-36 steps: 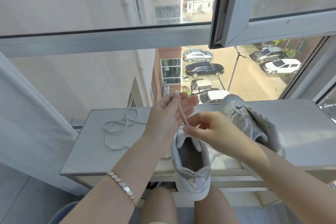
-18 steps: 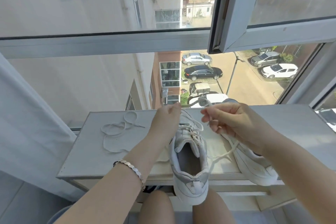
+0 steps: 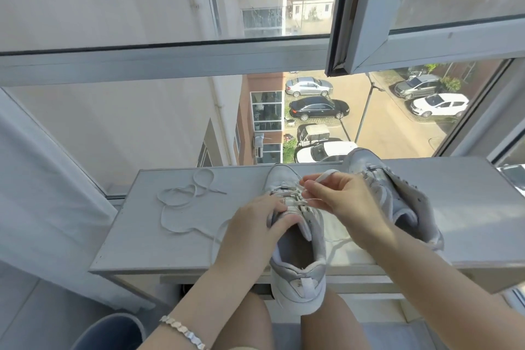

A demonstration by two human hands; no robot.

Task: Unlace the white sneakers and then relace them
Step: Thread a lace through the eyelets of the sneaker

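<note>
High above a street of parked cars [image 3: 318, 107], we're at a big window with a pale grey flat ledge [image 3: 468, 221] running along under the glass. Centre stage is a white low-top sneaker with grey trim [image 3: 298, 273], toe pointing at the window and heel hanging over the ledge's near edge, just above the person's bare knees. The left hand [image 3: 255, 224] is on it, fingers curled over the left side of the collar and thumb pressed at the tongue, gripping the shoe. The right hand [image 3: 343, 199] hovers over the eyelets, thumb and fingertips pinching a flat white shoelace [image 3: 326, 175] that loops up over the knuckles, with lace crossed in the eyelets below. Just beside that hand, to the right, the second white sneaker [image 3: 409, 196] lies tipped on its side, opening facing right. Over on the left of the ledge, well apart from both shoes, a loose white lace [image 3: 181, 199] lies in tangled loops. A pale beaded bracelet [image 3: 184, 331] circles the left wrist, and a blue-grey round bin [image 3: 113, 329] peeks in at the bottom left.
</note>
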